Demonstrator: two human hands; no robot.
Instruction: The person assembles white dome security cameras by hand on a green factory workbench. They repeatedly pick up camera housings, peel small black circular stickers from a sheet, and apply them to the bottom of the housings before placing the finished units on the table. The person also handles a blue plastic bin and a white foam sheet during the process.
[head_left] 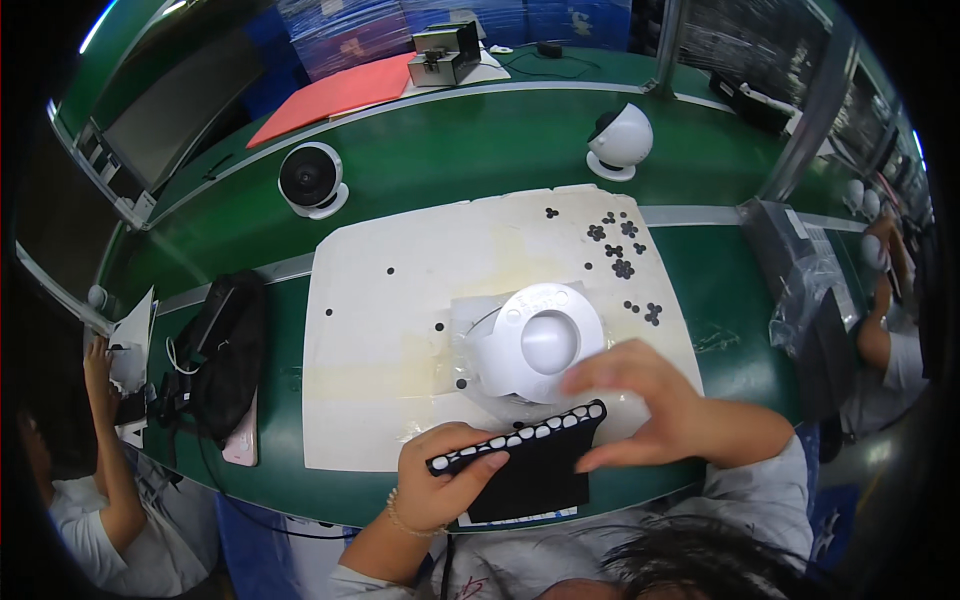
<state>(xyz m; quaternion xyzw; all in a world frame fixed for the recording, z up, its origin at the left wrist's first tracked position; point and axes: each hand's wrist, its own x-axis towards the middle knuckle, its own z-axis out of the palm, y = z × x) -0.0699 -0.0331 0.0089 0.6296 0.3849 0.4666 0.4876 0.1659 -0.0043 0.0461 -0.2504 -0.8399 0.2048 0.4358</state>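
My left hand grips a black sheet, thumb on the near face, its upper edge bent over. Along that edge runs a row of white ovals, like spots where round pads have come off. My right hand hovers at the sheet's right end, thumb and fingers spread wide, with nothing visible between them; the fingers are slightly blurred. Just beyond the sheet, a white rounded device lies with its ring-shaped base facing up, on clear plastic wrap. Small black round pads sit in clusters at the board's far right.
A pale cardboard sheet covers the green bench. Two white ball-shaped cameras stand behind it. A black bag lies left; a grey box and plastic wrap stand right. Other people work at both sides.
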